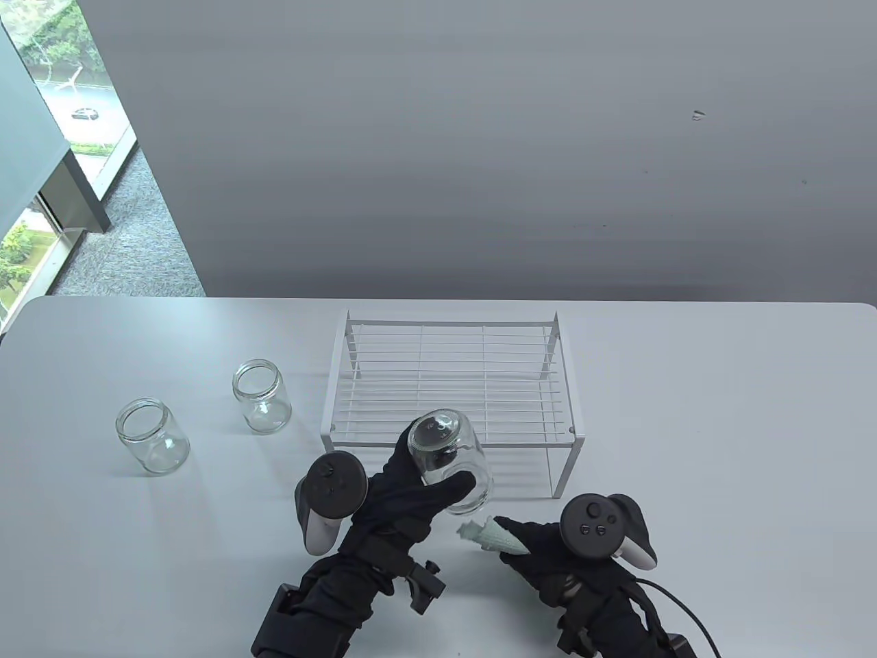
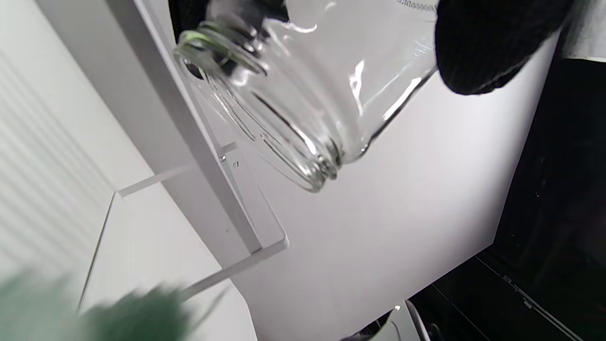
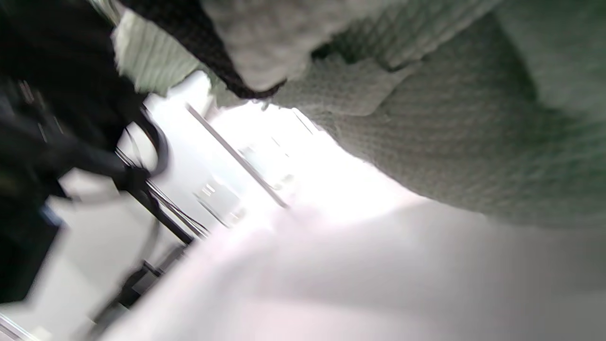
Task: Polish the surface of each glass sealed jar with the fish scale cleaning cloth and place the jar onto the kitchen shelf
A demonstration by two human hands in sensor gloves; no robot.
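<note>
My left hand grips a clear glass jar tilted with its base up and toward the shelf, held above the table in front of the white wire shelf. In the left wrist view the jar fills the top, its mouth pointing down, with a gloved fingertip on its side. My right hand holds the pale green fish scale cloth bunched up, just right of and below the jar, apart from it. The cloth fills the right wrist view.
Two more open glass jars stand upright on the table's left, one nearer the edge and one closer to the shelf. The shelf's top grid holds nothing. A cable trails from my right wrist.
</note>
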